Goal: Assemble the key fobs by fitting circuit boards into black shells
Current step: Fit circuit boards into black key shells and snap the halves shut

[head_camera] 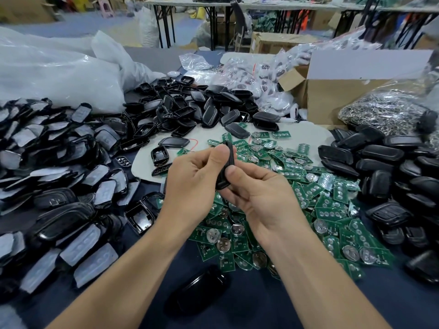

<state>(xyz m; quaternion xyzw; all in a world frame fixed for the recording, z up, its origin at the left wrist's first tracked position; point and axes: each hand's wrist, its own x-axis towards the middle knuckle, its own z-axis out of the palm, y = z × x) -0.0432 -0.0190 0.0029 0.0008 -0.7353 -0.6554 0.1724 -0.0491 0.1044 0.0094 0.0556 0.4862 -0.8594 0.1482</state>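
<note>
Warehouse-type room behind, folding tables (190,10) and cartons at the back, blurred. Work surface was a dark blue tabletop (249,305) with a white foam sheet (297,129) laid over its middle.

Task item: one black key fob shell (230,151), held edge-on above the board pile, roughly centre of view. Left hand (192,179) had its fingers curled round the shell's upper part, thumb against the top edge. Right hand (261,193) was clamped on the lower part, thumb pressed on the side facing the camera. Both grips closed on the same shell, hands touching each other. Couldn't tell whether a board sat inside it.

Green circuit boards (320,210) were heaped loose under and to the right of the hands, many showing round metal battery clips. Open black shell halves (190,110) were piled behind the hands; closed black fobs (380,162) were stacked at the right edge. Film-covered fob faces (59,150) filled the left side. One glossy black shell (199,295) lay alone on the cloth near the bottom, between the forearms.

Also there: cardboard box (332,96) back right, clear bag of metal key rings (384,112) beside it, large clear plastic bags (59,74) back left, small zip bags (261,79) of parts behind the shell pile.
</note>
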